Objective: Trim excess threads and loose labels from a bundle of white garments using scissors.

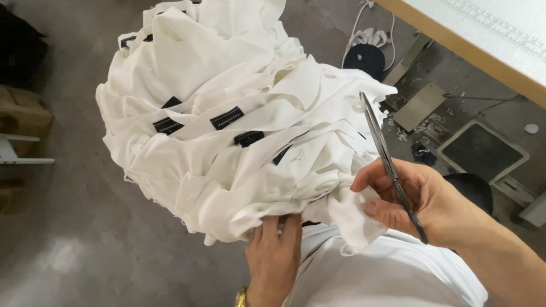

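A big heap of white garment pieces [216, 113] with small black sewn-in labels [227, 117] rests on my lap. My left hand [274, 250] presses into the heap's lower edge, fingers tucked under the cloth. My right hand [418, 196] holds slim metal thread snips [387, 159], blades pointing up over the cloth. Thumb and fingers of that hand also pinch a fold of white fabric [355, 219] at the heap's right edge. A gold watch band shows on my left wrist [242, 297].
A sewing table with a wooden edge [455, 48] crosses the top right. Below it lie a grey foot pedal [480, 150], a metal plate [420, 105], cables and fabric scraps on the concrete floor [85, 239]. Cardboard boxes [23, 111] stand at left.
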